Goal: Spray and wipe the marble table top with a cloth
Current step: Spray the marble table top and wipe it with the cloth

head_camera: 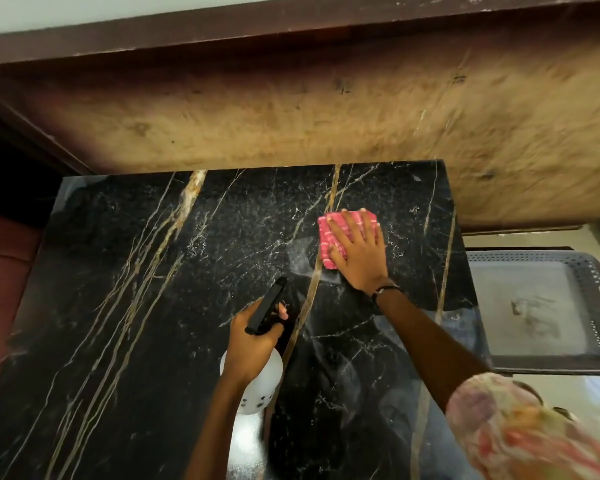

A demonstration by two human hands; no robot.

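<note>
A black marble table top (125,306) with gold and white veins fills most of the view. My right hand (357,252) lies flat with fingers spread on a folded pink cloth (329,237), pressing it onto the marble at the far right. A wet smear shows just left of the cloth. My left hand (253,344) grips a spray bottle (262,379) with a white body and a black trigger head. The bottle is held above the table's middle, its nozzle pointing away from me.
A brown wooden panel (291,112) stands right behind the table's far edge. To the right, lower than the table, sits a grey perforated plastic tray (534,306). A dark gap and a reddish surface (0,271) lie to the left.
</note>
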